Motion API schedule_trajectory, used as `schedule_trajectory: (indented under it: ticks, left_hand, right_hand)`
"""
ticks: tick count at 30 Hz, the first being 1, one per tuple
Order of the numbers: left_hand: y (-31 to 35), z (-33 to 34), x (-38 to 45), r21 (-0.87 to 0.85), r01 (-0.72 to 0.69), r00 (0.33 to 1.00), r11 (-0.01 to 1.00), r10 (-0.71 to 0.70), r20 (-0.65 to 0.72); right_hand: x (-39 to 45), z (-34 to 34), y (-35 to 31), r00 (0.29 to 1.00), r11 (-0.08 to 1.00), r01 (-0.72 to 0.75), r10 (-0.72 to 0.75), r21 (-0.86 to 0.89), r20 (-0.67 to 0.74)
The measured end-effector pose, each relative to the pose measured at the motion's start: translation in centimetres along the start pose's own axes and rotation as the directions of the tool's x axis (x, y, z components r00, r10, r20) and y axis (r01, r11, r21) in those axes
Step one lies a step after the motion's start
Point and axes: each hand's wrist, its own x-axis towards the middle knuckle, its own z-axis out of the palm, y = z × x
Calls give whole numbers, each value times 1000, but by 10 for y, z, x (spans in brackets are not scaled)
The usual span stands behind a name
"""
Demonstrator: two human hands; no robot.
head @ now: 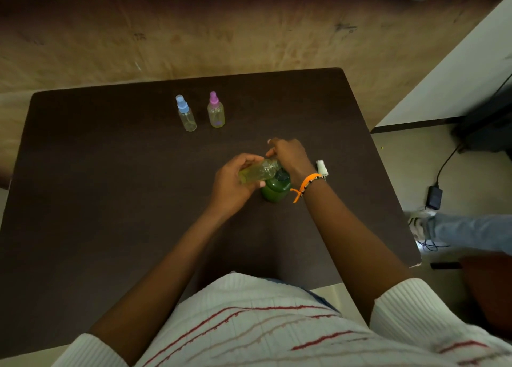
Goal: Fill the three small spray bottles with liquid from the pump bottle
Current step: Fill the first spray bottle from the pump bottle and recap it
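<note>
A dark brown table (pixel 110 200) stands on tan flooring (pixel 194 33); a black power adapter (pixel 434 197) with cable lies at right.

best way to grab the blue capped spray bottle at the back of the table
Grip the blue-capped spray bottle around its clear cylindrical body, below the cap, coming from the near side or its left. It stands upright, and the purple-capped bottle stands close on its right, so that side looks tighter. The cap is narrower and likely a weaker hold. Both hands are busy now: the left hand holds the uncapped bottle.

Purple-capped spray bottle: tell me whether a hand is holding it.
No: the purple-capped spray bottle stands alone on the table, beside the blue-capped spray bottle.
</note>
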Motion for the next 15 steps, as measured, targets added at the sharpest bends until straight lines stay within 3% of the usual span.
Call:
schedule_trajectory:
  ticks: [5,12,15]
  left_hand:
    - [-5,3,2,21,24,1000,999,-24,-2]
    - [-1,-2,3,1,13,1000,1000,-13,-5]
    - [-3,0,4,15,25,1000,1000,-25,0]
  right_hand:
    - [-3,1,5,982,985,83,-107,-154,-155]
    - [3,2,-4,999,1000,-25,24,13,46]
    - [0,3,1,994,997,37,-44,-70,-99]
